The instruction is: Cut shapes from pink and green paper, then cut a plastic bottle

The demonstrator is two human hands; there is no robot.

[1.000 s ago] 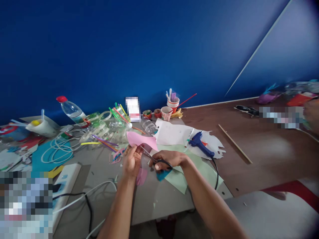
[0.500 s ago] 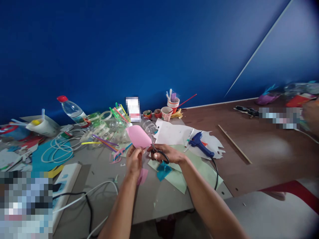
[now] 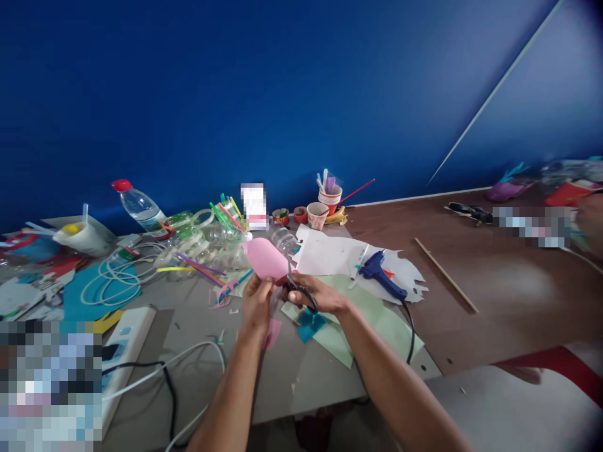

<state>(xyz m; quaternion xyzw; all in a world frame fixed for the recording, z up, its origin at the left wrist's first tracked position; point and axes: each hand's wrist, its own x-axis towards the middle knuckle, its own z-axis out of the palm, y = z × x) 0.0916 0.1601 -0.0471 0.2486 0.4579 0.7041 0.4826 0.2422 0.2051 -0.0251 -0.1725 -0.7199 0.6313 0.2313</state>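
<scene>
My left hand (image 3: 257, 301) pinches the lower edge of a pink paper piece (image 3: 266, 257) and holds it up above the grey table (image 3: 198, 351). My right hand (image 3: 318, 295) is closed through the black handles of a pair of scissors (image 3: 296, 285), whose blades point up at the pink paper's right edge. A small pink scrap (image 3: 272, 333) and a teal paper scrap (image 3: 309, 323) lie on the table just below my hands, beside a pale green sheet (image 3: 377, 320).
A blue glue gun (image 3: 379, 273) with a black cord lies on white paper (image 3: 330, 254) to the right. Straws (image 3: 198, 267), cut plastic bottles, a water bottle (image 3: 139, 207), cups (image 3: 323, 204), a white cable coil (image 3: 110, 279) and a power strip (image 3: 127, 342) crowd the left. A wooden stick (image 3: 445, 273) lies on the brown surface.
The pink paper has been turned and lifted in my left hand. My right hand moved the scissors up from under the paper to its right edge.
</scene>
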